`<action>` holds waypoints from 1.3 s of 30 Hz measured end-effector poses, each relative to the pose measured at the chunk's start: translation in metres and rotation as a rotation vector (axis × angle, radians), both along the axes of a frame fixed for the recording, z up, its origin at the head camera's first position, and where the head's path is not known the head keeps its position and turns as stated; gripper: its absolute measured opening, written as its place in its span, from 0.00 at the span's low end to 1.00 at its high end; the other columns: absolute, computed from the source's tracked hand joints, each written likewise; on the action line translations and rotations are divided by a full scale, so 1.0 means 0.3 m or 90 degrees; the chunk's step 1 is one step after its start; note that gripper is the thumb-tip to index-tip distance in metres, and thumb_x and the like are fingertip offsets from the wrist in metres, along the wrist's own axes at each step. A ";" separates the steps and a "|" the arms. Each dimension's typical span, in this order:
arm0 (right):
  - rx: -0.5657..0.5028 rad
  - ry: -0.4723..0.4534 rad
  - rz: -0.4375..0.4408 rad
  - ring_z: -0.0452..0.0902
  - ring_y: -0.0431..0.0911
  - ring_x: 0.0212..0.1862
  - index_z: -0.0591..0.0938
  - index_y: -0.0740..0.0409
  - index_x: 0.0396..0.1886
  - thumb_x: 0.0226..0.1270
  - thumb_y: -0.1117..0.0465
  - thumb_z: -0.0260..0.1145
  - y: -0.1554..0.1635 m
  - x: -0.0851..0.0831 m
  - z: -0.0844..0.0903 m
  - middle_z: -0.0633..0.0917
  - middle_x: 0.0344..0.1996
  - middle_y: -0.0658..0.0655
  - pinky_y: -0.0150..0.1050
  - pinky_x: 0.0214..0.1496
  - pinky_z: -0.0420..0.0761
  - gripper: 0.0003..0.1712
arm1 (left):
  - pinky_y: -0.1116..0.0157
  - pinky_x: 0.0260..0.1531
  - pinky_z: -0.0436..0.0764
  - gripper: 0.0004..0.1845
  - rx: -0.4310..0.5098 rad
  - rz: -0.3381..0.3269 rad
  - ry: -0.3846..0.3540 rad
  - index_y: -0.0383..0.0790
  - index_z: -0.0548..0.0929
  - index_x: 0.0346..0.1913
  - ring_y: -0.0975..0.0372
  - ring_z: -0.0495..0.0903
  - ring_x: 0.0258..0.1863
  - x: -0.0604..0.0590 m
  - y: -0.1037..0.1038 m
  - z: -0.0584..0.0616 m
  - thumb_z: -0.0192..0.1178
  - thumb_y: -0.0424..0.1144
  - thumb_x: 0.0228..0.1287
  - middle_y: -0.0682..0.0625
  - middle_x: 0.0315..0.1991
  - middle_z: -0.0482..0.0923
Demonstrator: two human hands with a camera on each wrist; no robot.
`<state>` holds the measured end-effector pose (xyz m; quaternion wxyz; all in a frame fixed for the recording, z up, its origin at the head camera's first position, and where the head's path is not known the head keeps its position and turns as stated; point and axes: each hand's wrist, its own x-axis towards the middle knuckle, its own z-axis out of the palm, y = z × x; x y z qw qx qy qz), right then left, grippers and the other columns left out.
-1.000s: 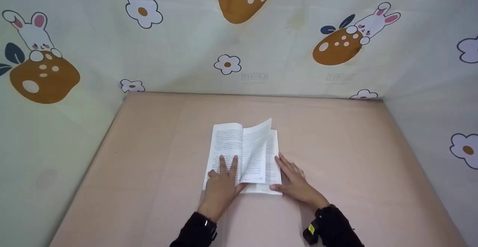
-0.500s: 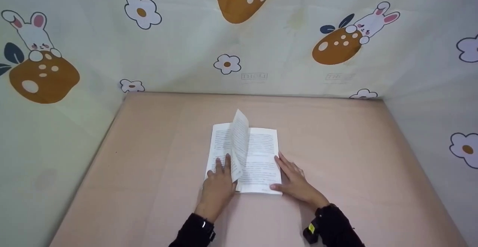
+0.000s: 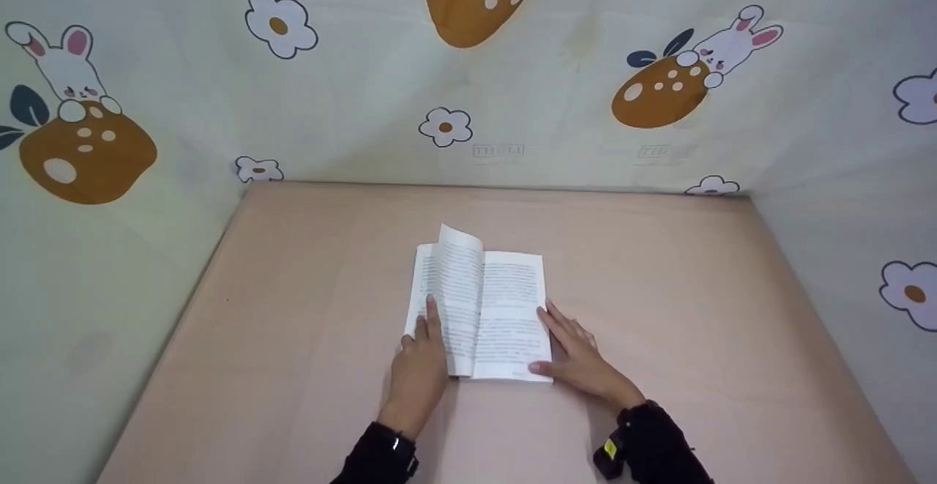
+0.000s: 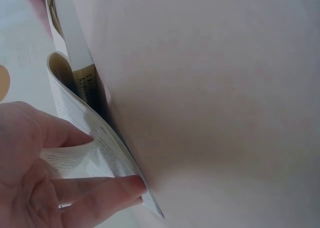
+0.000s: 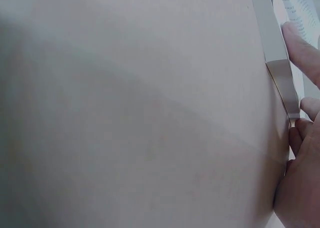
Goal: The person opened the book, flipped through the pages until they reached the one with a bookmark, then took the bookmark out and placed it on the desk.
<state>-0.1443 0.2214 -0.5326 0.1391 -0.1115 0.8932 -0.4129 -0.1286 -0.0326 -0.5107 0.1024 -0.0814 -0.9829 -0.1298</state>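
Presses fairly straight fingers of the left hand (image 3: 419,368) onto the left-hand page (image 3: 424,279), between 7 and 8 o'clock on the open paperback (image 3: 501,308); sets the thumb apart from them, at the edge of a lifted leaf (image 3: 460,286). Rests the right hand (image 3: 578,361) at 4 o'clock, with thumb on the right-hand page (image 3: 512,330) and fingers loosely extended along the outer edge. Lies face up on the tabletop (image 3: 659,286) between both hands, with the spine running roughly from 12 to 6 o'clock.

Should feel light and floppy rather than stiff, judging by the leaf arching toward 11 o'clock. Likely to crease or tear if tugged by one sheet, and likely to spring closed without gentle pressure. Best turned by a leaf's outer corner; best steadied by the page block at 3 o'clock.

Shows dense print, too small to read. Bears blurred dark lettering on a tan strip (image 4: 87,82) near the spine. Carries, farther out at 12 o'clock on the backdrop (image 3: 351,103), faint boxed capitals (image 3: 498,151), perhaps ending in LI; offers no legible brand.
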 end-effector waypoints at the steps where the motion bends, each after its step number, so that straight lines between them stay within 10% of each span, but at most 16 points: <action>1: -0.001 0.002 0.002 0.33 0.65 0.72 0.51 0.49 0.74 0.54 0.43 0.68 0.000 0.000 -0.001 0.44 0.75 0.55 0.62 0.67 0.35 0.52 | 0.61 0.21 0.79 0.39 0.002 0.003 0.004 0.25 0.55 0.68 0.45 0.80 0.35 0.002 -0.002 0.000 0.58 0.19 0.51 0.28 0.53 0.74; 14: -0.002 0.010 0.001 0.34 0.65 0.72 0.52 0.49 0.74 0.54 0.44 0.68 0.006 -0.002 -0.007 0.44 0.75 0.55 0.62 0.67 0.34 0.53 | 0.62 0.21 0.75 0.45 0.101 0.072 -0.081 0.23 0.51 0.69 0.54 0.76 0.27 0.007 -0.005 0.007 0.61 0.18 0.46 0.36 0.27 0.78; 25: -0.006 0.010 0.005 0.34 0.65 0.73 0.52 0.49 0.74 0.53 0.43 0.68 0.005 0.003 -0.013 0.44 0.75 0.54 0.62 0.67 0.36 0.53 | 0.66 0.17 0.73 0.23 -0.050 0.061 -0.056 0.32 0.77 0.57 0.56 0.71 0.31 0.005 0.006 -0.002 0.59 0.27 0.55 0.37 0.33 0.77; 33: -0.007 0.018 0.004 0.34 0.64 0.73 0.53 0.49 0.74 0.53 0.43 0.68 0.006 -0.002 -0.006 0.45 0.75 0.54 0.61 0.67 0.36 0.52 | 0.55 0.48 0.66 0.20 -0.132 0.035 -0.030 0.28 0.77 0.54 0.44 0.63 0.58 -0.001 0.011 0.006 0.55 0.37 0.63 0.34 0.57 0.68; 39: 0.001 0.016 0.006 0.35 0.65 0.72 0.52 0.49 0.74 0.53 0.42 0.68 0.007 -0.003 -0.006 0.45 0.75 0.54 0.62 0.67 0.36 0.53 | 0.61 0.37 0.73 0.33 -0.122 0.032 -0.019 0.19 0.77 0.47 0.53 0.71 0.41 -0.003 0.038 0.006 0.53 0.53 0.63 0.39 0.42 0.72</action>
